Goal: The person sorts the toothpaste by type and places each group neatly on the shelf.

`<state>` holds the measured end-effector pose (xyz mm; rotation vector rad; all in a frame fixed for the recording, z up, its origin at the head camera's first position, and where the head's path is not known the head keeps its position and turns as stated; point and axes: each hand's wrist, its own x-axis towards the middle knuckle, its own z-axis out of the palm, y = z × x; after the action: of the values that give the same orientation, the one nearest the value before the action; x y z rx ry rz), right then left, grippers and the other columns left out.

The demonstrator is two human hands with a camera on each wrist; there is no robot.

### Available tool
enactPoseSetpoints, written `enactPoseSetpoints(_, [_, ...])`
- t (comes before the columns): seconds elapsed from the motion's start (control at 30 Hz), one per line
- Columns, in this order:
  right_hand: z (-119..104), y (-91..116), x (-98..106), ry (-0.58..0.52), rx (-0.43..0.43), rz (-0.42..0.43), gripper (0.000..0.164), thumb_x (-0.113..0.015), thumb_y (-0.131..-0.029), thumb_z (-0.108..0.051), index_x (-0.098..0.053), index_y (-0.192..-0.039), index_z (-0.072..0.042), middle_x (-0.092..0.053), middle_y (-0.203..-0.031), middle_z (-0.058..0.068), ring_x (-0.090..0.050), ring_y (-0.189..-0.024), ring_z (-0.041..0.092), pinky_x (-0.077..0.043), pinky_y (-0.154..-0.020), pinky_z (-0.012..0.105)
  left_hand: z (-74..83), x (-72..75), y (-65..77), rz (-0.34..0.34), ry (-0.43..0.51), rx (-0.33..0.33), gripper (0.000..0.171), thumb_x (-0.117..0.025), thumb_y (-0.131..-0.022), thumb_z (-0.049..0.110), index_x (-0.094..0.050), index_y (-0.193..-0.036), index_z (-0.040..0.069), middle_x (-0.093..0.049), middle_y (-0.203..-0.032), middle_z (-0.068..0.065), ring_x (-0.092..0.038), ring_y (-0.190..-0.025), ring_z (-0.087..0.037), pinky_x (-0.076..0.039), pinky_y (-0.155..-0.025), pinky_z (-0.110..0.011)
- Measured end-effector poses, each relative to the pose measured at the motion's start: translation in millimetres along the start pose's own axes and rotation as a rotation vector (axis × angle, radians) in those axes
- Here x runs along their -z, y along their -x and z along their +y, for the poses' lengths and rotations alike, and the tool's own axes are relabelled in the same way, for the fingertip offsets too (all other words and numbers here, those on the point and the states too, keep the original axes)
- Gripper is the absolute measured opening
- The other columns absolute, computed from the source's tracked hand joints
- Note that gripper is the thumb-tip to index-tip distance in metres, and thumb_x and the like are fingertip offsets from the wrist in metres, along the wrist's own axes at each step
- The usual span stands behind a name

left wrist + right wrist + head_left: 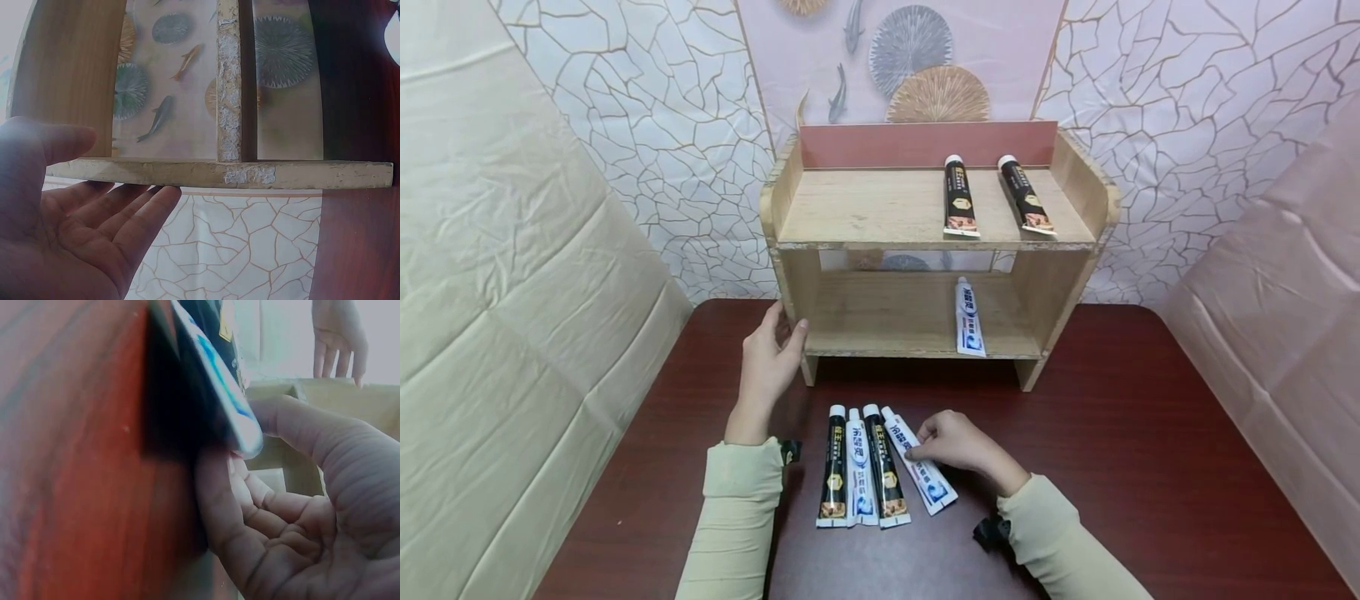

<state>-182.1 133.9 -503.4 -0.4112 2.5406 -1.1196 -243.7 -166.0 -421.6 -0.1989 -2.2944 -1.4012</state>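
My right hand (958, 442) pinches the edge of a white-and-blue toothpaste tube (921, 462) at the right end of a row on the table. Thumb and fingers (219, 494) meet at the tube's edge in the right wrist view. To its left lie a black toothpaste tube (886, 467), another white tube (860, 471) and another black one (833, 467). My left hand (769, 358) is at the left side panel of a two-tier wooden shelf (880, 354). In the left wrist view its straight fingers (147, 219) touch the panel's outer face, with the thumb on the inner side.
Two black tubes, one upright-lying (960, 196) and one slanted (1026, 196), rest on the upper tier's right part. A white tube (969, 317) lies on the lower tier, right of centre. The dark red table (1150, 467) has fabric screens (550, 275) at both sides.
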Motion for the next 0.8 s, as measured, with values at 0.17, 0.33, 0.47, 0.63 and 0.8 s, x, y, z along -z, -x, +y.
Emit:
enactPoseSetpoints(0.17, [4, -2, 4, -0.153, -0.022, -0.051, 0.018, -0.081, -0.083, -0.019, -0.071, -0.081, -0.004, -0.066, -0.07, -0.001, -0.058, -0.063, 0.01, -0.051, -0.055, 0.025, -0.6, 0.0, -0.4, -0.01, 0.01, 0.016, 0.047, -0.064, -0.1, 0.024, -0.053, -0.144, 0.01, -0.065, -0.13, -0.014, -0.063, -0.12, -0.025, -0.055, -0.098, -0.03])
enactPoseSetpoints(0.33, [6, -3, 8, -0.298, -0.019, -0.078, 0.021, -0.08, -0.083, -0.014, -0.072, -0.093, 0.002, -0.07, -0.081, 0.005, -0.064, -0.072, 0.013, -0.059, -0.065, 0.03, -1.2, 0.2, -0.9, -0.009, 0.013, 0.011, 0.047, -0.064, -0.1, 0.025, -0.053, -0.143, 0.009, -0.065, -0.131, -0.015, -0.063, -0.12, -0.025, -0.054, -0.098, -0.029])
enactPoseSetpoints(0.47, [9, -4, 10, -0.371, -0.023, -0.093, 0.023, -0.078, -0.083, -0.011, -0.072, -0.099, 0.005, -0.072, -0.086, 0.007, -0.064, -0.075, 0.014, -0.059, -0.069, 0.03, -1.6, 0.9, -0.6, -0.014, 0.008, 0.007, 0.048, -0.064, -0.1, 0.025, -0.052, -0.144, 0.009, -0.064, -0.132, -0.015, -0.062, -0.121, -0.026, -0.055, -0.098, -0.031])
enactPoseSetpoints(0.63, [13, -7, 11, -0.461, -0.037, -0.109, 0.027, -0.078, -0.082, -0.008, -0.071, -0.103, 0.006, -0.072, -0.088, 0.008, -0.065, -0.077, 0.014, -0.059, -0.07, 0.026, -0.3, 1.4, -0.1, -0.016, 0.001, 0.008, 0.049, -0.063, -0.1, 0.025, -0.052, -0.145, 0.009, -0.064, -0.133, -0.015, -0.062, -0.121, -0.026, -0.055, -0.098, -0.032])
enactPoseSetpoints(0.8, [18, -9, 10, -0.605, -0.061, -0.135, 0.033, -0.076, -0.083, -0.006, -0.068, -0.111, 0.01, -0.072, -0.091, 0.009, -0.067, -0.082, 0.014, -0.06, -0.076, 0.027, 0.7, 1.3, 0.1, -0.012, 0.007, 0.003, 0.048, -0.064, -0.1, 0.023, -0.053, -0.144, 0.008, -0.064, -0.131, -0.015, -0.063, -0.12, -0.026, -0.055, -0.097, -0.031])
